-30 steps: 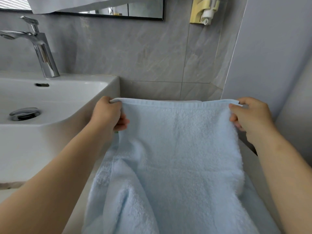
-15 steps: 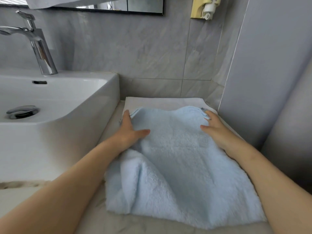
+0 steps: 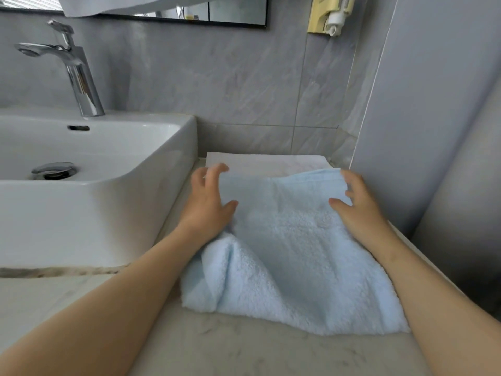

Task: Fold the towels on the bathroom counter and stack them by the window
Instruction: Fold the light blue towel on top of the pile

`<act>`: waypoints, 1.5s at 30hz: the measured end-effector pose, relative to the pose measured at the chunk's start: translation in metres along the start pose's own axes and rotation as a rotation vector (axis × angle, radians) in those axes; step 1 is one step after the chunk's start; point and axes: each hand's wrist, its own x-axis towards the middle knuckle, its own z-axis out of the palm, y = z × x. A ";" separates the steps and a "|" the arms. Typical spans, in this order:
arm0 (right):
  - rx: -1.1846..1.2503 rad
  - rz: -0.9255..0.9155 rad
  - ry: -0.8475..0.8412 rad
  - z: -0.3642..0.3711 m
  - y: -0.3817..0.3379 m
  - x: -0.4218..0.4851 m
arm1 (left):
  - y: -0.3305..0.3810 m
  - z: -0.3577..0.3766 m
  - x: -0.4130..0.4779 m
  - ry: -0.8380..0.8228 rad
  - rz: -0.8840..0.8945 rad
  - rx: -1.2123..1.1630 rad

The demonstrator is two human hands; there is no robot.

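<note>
Lifted slightly: left hand (image 3: 210,203), right hand (image 3: 357,206) | fluffy blue towel (image 3: 292,256) (thumbs maybe touching)

We are counting two towels (blue towel (image 3: 292,253), white towel (image 3: 265,164)), two hands (left hand (image 3: 208,204), right hand (image 3: 357,210)), one sink (image 3: 113,218) at nine o'clock.

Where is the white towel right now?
In the head view, the white towel lies right of the sink by the tiled wall, its near edge under the blue towel.
</note>
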 end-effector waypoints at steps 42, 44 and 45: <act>-0.420 -0.069 -0.163 -0.054 -0.025 -0.151 | 0.038 -0.060 -0.129 -0.208 -0.282 0.107; -0.372 -0.090 -0.163 -0.055 -0.026 -0.151 | 0.040 -0.061 -0.129 -0.216 -0.294 0.097; -0.353 -0.101 -0.155 -0.056 -0.028 -0.151 | 0.041 -0.061 -0.129 -0.234 -0.299 0.089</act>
